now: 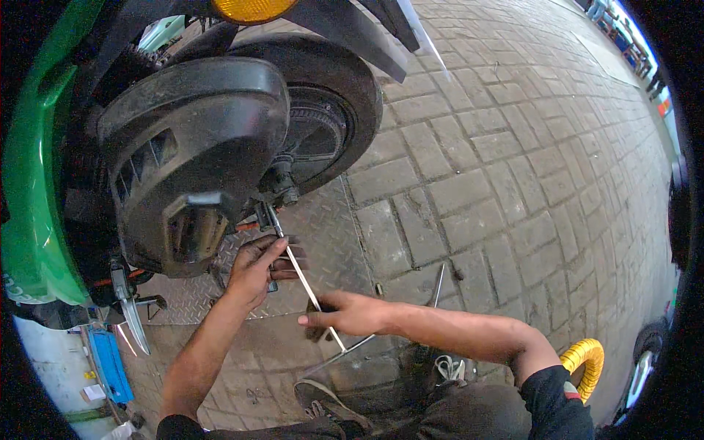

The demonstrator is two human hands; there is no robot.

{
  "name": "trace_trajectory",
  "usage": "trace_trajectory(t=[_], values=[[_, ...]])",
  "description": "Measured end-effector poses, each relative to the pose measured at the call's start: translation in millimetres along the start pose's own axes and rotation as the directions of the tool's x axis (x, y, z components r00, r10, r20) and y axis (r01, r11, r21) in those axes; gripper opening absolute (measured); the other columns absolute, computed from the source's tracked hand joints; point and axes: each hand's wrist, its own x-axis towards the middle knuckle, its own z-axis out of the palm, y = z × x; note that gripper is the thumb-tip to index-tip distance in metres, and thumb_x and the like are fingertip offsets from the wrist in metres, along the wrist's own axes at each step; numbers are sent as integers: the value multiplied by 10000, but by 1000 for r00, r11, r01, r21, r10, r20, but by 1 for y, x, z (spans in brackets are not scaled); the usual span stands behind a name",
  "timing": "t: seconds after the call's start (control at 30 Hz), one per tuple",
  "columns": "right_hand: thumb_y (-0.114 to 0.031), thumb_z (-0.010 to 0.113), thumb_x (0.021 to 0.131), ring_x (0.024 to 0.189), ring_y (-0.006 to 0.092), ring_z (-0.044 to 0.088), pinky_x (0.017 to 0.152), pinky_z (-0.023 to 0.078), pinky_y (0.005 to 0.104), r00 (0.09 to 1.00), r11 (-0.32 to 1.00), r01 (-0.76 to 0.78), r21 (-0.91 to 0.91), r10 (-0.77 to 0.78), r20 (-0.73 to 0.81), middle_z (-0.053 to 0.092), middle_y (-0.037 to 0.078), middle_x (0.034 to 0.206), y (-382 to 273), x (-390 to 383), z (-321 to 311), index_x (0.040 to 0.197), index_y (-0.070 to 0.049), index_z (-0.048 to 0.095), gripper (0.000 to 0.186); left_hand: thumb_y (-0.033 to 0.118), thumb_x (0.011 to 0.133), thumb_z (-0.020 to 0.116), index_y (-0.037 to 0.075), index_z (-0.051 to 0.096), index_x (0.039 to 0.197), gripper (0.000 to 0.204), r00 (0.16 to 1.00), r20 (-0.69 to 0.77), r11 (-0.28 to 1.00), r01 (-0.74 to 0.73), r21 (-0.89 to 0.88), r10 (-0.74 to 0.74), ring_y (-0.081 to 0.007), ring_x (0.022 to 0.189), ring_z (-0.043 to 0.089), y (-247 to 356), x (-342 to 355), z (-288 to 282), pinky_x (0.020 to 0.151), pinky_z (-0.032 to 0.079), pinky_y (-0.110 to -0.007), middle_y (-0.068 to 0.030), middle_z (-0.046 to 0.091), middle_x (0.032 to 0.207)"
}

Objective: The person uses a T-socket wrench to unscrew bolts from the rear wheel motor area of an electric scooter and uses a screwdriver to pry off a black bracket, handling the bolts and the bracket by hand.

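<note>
A long, thin T-handle socket wrench (299,268) slants from the underside of a scooter's black drive-side cover (213,132) down toward my shoes. Its socket end sits by the bolts below the rear axle; whether it is seated on one is hidden. My left hand (253,270) pinches the shaft just below the socket, thumb on top, other fingers behind it. Farther down, near the crossbar, my right hand (352,314) is wrapped round the shaft, its fingers partly smeared by motion. The rear wheel (359,110) stands behind the cover.
A ribbed metal plate (334,242) lies under the scooter on brick paving (477,191). Beside my right forearm is a thin metal rod (439,284). A yellow coiled hose (585,367) curves at the lower right. Green bodywork (37,198) rises at the left, above a blue object (110,363).
</note>
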Motion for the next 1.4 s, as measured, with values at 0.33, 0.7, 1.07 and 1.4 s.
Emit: trace_trajectory(t=[0.33, 0.7, 1.07, 1.4], values=[[-229, 600, 984, 832, 182, 694, 735, 561, 322, 999, 1000, -12, -27, 13, 41, 721, 116, 900, 1, 3, -19, 1077, 47, 637, 294, 339, 1044, 347, 10, 524, 1282, 443, 986, 27, 918, -141, -369, 163, -317, 1095, 646, -8, 21, -18, 956, 516, -475, -200, 655, 1192], [-284, 631, 951, 699, 201, 662, 664, 523, 388, 996, 985, 56, -163, -66, -57, 707, 111, 814, -9, -2, -22, 961, 18, 646, 303, 299, 1063, 335, 55, 529, 1282, 381, 969, -221, 915, -185, -358, 109, -277, 1115, 628, 4, 30, 8, 978, 513, -474, -135, 635, 1209], [-334, 582, 923, 839, 424, 664, 773, 508, 502, 996, 815, -76, -575, 37, -80, 687, 225, 869, 65, -18, -25, 1000, -4, 635, 343, 266, 950, 627, 37, 647, 1116, 283, 931, -357, 992, -110, -66, 80, -203, 899, 665, -15, 7, 0, 859, 533, -369, -92, 688, 1031], [-275, 602, 847, 850, 447, 668, 734, 531, 545, 983, 613, 39, -789, 120, 141, 683, 241, 874, 187, -69, 12, 1054, -32, 618, 320, 269, 910, 702, 4, 648, 1056, 307, 979, -198, 765, 160, 624, -43, -138, 827, 659, -93, -186, -61, 764, 533, -319, -70, 704, 933]])
